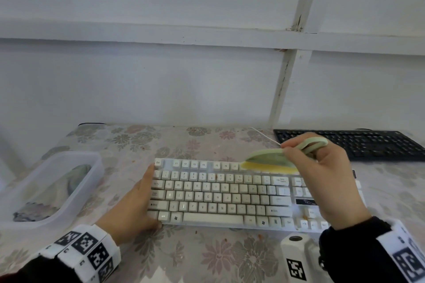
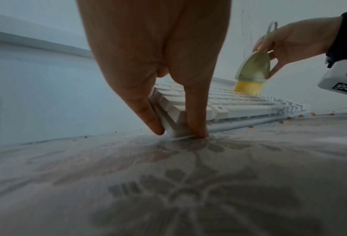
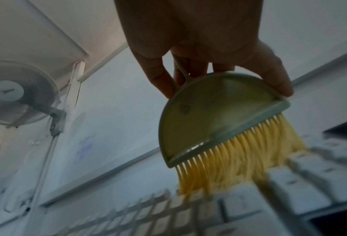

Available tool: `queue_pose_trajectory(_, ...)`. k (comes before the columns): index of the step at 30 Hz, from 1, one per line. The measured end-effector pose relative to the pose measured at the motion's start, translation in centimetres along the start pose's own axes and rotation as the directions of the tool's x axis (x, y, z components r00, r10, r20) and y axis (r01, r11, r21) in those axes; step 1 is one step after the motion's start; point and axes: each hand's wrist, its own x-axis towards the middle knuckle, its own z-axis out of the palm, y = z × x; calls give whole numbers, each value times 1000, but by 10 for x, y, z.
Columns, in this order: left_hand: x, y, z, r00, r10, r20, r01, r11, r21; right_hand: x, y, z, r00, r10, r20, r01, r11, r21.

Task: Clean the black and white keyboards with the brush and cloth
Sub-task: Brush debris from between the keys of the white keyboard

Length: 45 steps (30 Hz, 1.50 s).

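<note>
The right hand (image 1: pixel 331 181) pinches the brush (image 1: pixel 269 159) at right of centre, bristles on the top key row of the white keyboard (image 1: pixel 230 193), whose long axis runs left-right. The left hand (image 1: pixel 131 211) braces its left end, fingers straight.
</note>
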Motion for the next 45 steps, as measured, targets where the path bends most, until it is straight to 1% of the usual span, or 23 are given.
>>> queue_pose_trajectory(2,0,-1,0,1000,5,-4,-5,1000,-1,-1,4,3,999,16,38,-17,1000,16)
queue_pose_trajectory(5,2,-6,1,1000,-2,-1,2,1000,16,-2,13,2,997,30,71,-27,998,-50)
queue_pose_trajectory(8,3,-10,1,1000,0,-2,0,1000,26,1,20,-11,999,23,42,-17,991,-132)
queue_pose_trajectory(10,4,-11,2,1000,12,-2,-12,1000,5,2,20,-20,1000,-16,4,16,985,-174)
queue_pose_trajectory(12,4,-13,3,1000,24,-7,-24,1000,-11,2,17,-23,999,-50,-11,48,985,-164)
queue_pose_trajectory(15,5,-20,3,1000,15,-12,-15,1000,-7,1,15,-19,999,-42,34,45,996,-78)
queue_pose_trajectory(18,6,-21,3,1000,22,-13,-22,1000,2,1,21,-20,998,-9,62,17,991,-132)
queue_pose_trajectory(20,6,-19,2,999,31,-12,-31,999,-11,3,24,-29,999,8,40,1,976,-218)
queue_pose_trajectory(23,5,-17,3,1000,23,-15,-23,1000,-5,6,21,-45,999,-6,-42,-6,957,-292)
queue_pose_trajectory(25,4,-16,3,1000,12,-19,-12,1000,4,9,16,-49,997,-31,-78,11,971,-240)
queue_pose_trajectory(28,3,-11,1,1000,14,-15,-14,1000,-1,9,16,-43,1000,-4,-27,1,992,-123)
queue_pose_trajectory(31,2,-8,0,1000,27,-12,-27,1000,-14,9,25,-41,999,31,12,-29,986,-162)
queue_pose_trajectory(34,0,-6,-1,1000,21,-7,-21,1000,-1,12,28,-55,998,54,-29,-60,973,-222)
queue_pose_trajectory(36,0,-4,0,1000,22,-15,-22,1000,-1,14,25,-65,997,24,-79,-43,968,-247)
queue_pose_trajectory(38,-1,-2,0,999,29,-18,-29,1000,-4,16,21,-69,994,-14,-112,-9,979,-204)
queue_pose_trajectory(41,0,0,-1,999,30,-22,-30,999,-23,17,20,-64,998,-7,-65,-1,993,-120)
queue_pose_trajectory(43,0,-2,-1,1000,19,-24,-20,999,-32,15,25,-58,1000,19,-18,-21,992,-122)
queue_pose_trajectory(45,0,-3,-1,1000,3,-25,-3,1000,-21,15,32,-59,1000,29,-10,-30,986,-162)
